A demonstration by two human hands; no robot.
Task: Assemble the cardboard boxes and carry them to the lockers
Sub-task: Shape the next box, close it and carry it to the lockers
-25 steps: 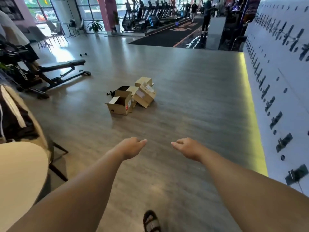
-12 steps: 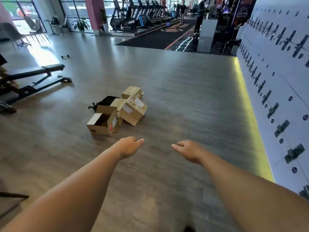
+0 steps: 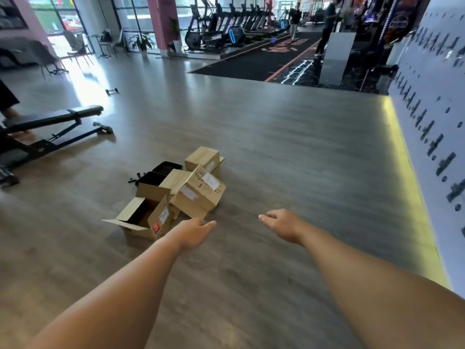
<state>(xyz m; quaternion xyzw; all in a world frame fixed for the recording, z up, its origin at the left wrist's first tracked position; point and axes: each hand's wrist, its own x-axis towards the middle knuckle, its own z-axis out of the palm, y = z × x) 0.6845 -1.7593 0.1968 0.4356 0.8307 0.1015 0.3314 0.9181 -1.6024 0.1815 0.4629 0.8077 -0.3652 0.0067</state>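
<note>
A heap of brown cardboard boxes lies on the wooden floor ahead. The nearest box (image 3: pixel 147 217) lies on its side with flaps open and a red sticker. A closed box with labels (image 3: pixel 200 195) leans tilted behind it, and a third box (image 3: pixel 203 158) stands further back. My left hand (image 3: pixel 193 231) reaches forward just short of the boxes, fingers loosely curled, holding nothing. My right hand (image 3: pixel 281 224) is stretched out to the right of the heap, also empty. The white locker wall (image 3: pixel 432 109) with dark handles runs along the right.
A black bag (image 3: pixel 161 172) sits behind the boxes. A black weight bench (image 3: pixel 50 127) stands at the left, a small dumbbell (image 3: pixel 112 91) beyond it. Treadmills (image 3: pixel 226 28) line the back, and people (image 3: pixel 327 26) stand by a grey counter (image 3: pixel 337 56).
The view has moved closer to the boxes, which now appear larger and nearer my left hand. Both hands stay stretched forward and empty.
</note>
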